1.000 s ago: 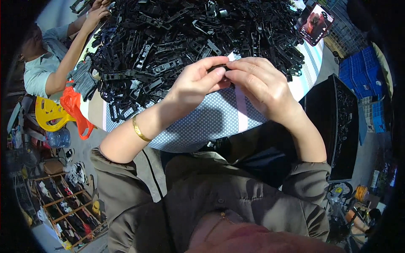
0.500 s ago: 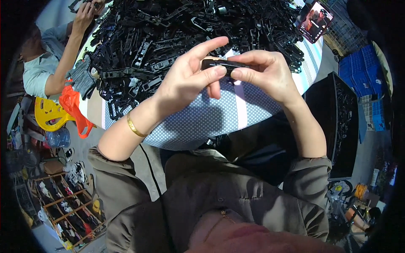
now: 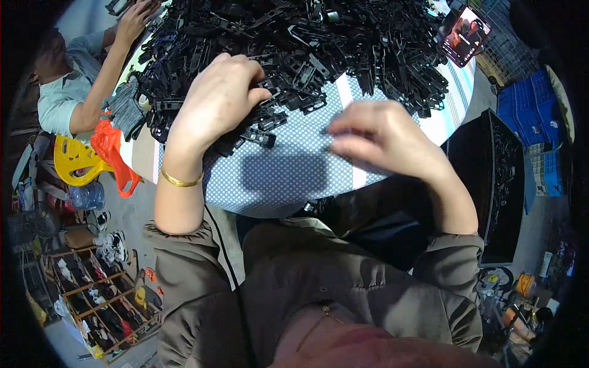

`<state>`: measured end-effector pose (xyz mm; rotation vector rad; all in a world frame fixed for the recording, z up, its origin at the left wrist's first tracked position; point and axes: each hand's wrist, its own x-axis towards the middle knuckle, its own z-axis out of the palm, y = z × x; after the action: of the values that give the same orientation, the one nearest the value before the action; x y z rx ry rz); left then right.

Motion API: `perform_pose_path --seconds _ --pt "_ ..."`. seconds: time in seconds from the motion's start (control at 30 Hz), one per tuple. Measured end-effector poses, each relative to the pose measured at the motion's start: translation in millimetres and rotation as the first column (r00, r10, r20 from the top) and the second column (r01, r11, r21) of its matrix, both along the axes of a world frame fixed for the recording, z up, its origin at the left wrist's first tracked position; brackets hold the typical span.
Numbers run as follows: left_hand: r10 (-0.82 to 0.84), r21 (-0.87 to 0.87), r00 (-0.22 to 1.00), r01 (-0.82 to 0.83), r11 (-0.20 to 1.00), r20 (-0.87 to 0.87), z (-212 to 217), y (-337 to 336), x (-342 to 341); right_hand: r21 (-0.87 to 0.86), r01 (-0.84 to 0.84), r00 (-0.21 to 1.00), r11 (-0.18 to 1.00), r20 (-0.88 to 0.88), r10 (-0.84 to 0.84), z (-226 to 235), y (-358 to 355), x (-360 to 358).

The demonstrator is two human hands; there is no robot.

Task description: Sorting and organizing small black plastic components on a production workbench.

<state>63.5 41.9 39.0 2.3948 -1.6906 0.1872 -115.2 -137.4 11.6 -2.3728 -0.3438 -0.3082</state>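
Just beside the left hand (image 3: 215,98), fingers (image 3: 249,67) parted, lie black parts (image 3: 305,75); whether the blurred right hand (image 3: 392,136) grips, I can't tell.

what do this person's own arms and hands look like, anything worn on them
Both the left hand and right hand are ungloved. A smooth gold-coloured bangle circles the left wrist; no bangle or watch shows on the right. The brownish-olive sleeves end around the elbows, leaving the forearms bare.

Olive-brown shirt (image 3: 288,270), elbow-length sleeves (image 3: 184,257), gold bangle (image 3: 179,183), thin necklace (image 3: 326,308)
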Motion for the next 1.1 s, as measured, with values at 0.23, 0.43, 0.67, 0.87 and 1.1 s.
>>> perform_pose_path --seconds 0.23,0.43,0.67,0.87,1.1 --pt "-0.103 0.023 0.994 0.104 0.994 -0.03 -7.3 -2.2 -3.7 -0.394 0.285 0.893 0.874 0.44 -0.093 -30.5 5.7 28.1" --pt "-0.167 -0.064 0.978 0.16 0.985 -0.123 -5.4 1.7 -2.2 -0.285 0.237 0.907 0.929 0.408 -0.106 -30.8 13.4 19.3" --pt "-0.062 -0.303 0.913 -0.069 0.95 -0.403 0.3 -15.3 -8.2 -0.272 0.183 0.916 0.945 0.396 -0.063 -38.1 5.2 15.5" --pt "-0.204 -0.519 0.654 -0.332 0.788 -0.728 -5.6 -18.4 -7.1 -0.239 0.236 0.905 0.942 0.407 -0.124 -20.8 5.4 15.0" --pt "-0.306 -0.428 0.351 -0.352 0.832 -0.885 1.6 -20.9 -15.5 -0.407 0.219 0.948 0.887 0.302 -0.095 -32.7 13.6 16.8"
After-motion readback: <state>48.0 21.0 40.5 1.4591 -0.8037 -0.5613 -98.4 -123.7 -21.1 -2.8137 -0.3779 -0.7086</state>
